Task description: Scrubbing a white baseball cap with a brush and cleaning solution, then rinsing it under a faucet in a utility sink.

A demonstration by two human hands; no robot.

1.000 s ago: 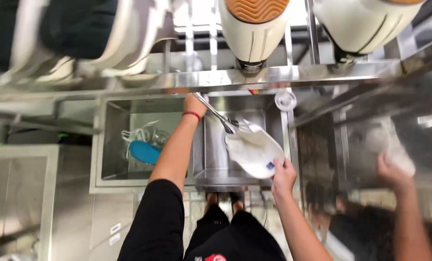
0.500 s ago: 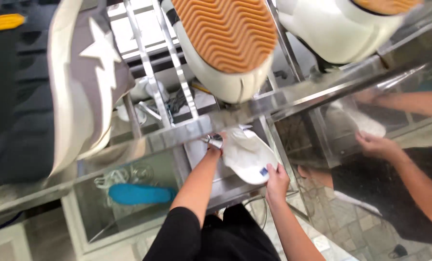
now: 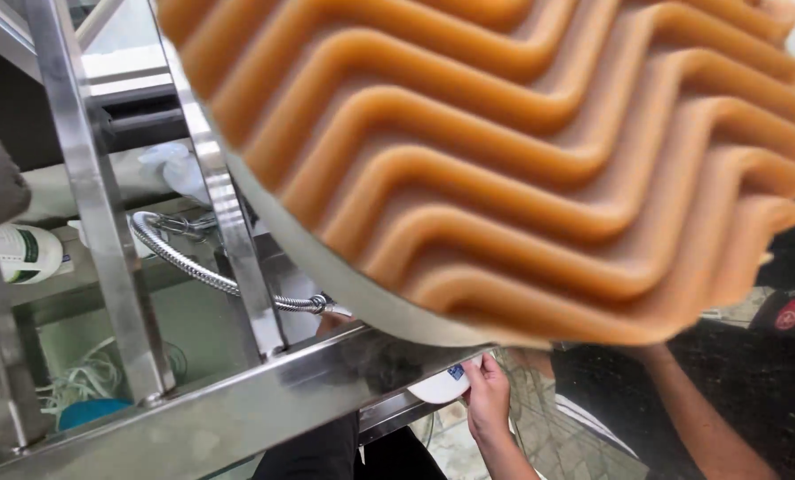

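Note:
An orange zigzag shoe sole (image 3: 522,160) on the steel rack fills most of the view, very close to the camera. Below the rack's front bar (image 3: 237,409), my right hand (image 3: 488,396) grips the edge of a white shoe (image 3: 437,385), which is mostly hidden by the bar. Only a sliver of my left hand (image 3: 331,322) shows, closed around the end of a flexible metal spray hose (image 3: 193,267). My black sleeve runs down from it behind the bar.
Upright steel rack posts (image 3: 104,231) stand at the left. A white bottle (image 3: 24,253) lies behind them, with white cords (image 3: 86,378) and a blue object (image 3: 86,413) in the sink below. Another person's arm (image 3: 691,400), in a black shirt, is at the right.
The view has swung up and closer to the rack, so the orange sole now covers most of it. My hands and the white shoe have dropped to the bottom edge, largely hidden.

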